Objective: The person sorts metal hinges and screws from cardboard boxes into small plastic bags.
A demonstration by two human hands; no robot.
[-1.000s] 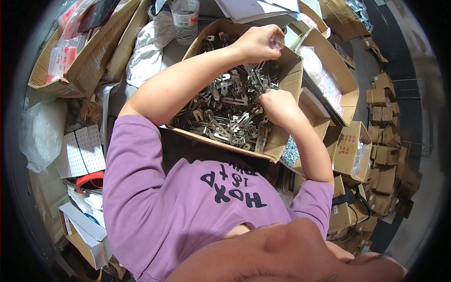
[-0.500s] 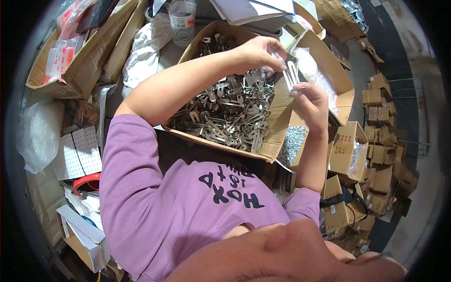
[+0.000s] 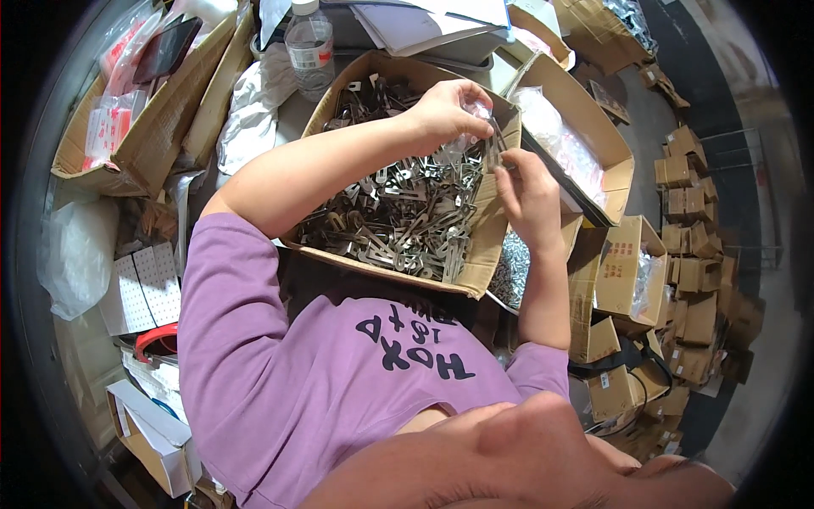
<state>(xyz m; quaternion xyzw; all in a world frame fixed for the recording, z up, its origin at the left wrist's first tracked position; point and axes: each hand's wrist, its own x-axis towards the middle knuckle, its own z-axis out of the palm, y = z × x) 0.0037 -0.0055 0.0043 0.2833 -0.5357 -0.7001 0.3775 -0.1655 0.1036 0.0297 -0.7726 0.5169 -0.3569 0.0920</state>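
My left hand (image 3: 451, 114) reaches over a cardboard box (image 3: 373, 261) and is closed on a small clear plastic bag (image 3: 465, 144). Thumb and fingers of my right hand (image 3: 534, 199) pinch a slotted metal bracket (image 3: 496, 150). The bracket stands up from my right fingers, with its upper end close to my left fingertips and the bag. Whether it touches the bag or is partly inside it, I cannot tell. Beneath both hands, the box holds a heap of similar flat metal brackets (image 3: 407, 212).
A water bottle (image 3: 309, 51) and papers (image 3: 424, 25) stand behind the box. To the right is another carton (image 3: 617, 182) with clear bags. Small metal parts (image 3: 511, 267) lie below my right wrist. Left is a long carton (image 3: 170, 106); stacked boxes (image 3: 687, 220) line the floor.
Both hands have moved left, over the box's right side. The bracket, earlier facing me broadly and bright, now shows more edge-on and darker. The view has shifted slightly.
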